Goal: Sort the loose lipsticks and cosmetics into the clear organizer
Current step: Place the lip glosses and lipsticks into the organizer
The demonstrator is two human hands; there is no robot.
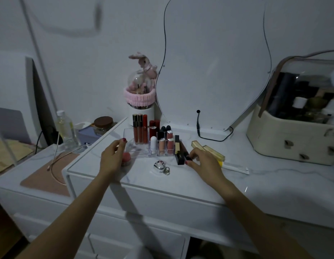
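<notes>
Both forearms reach out: left hand (113,156) half hides a pink puff (126,159), grip unclear; right hand (203,161) fingers pinch a black lipstick (181,157).

I note the organizer (141,146) as clear glossy plastic. Tabletop (237,176): smooth, marble-veined, slight sheen. Keyring charm (159,166): polished, mirror-bright metal. Gold tubes (209,151): shiny, metallic finish. Headband (140,98): fluffy pink cloth. Case (285,135): smooth cream plastic under a clear glossy lid.

no readable text, labels or brand marks anywhere
</notes>
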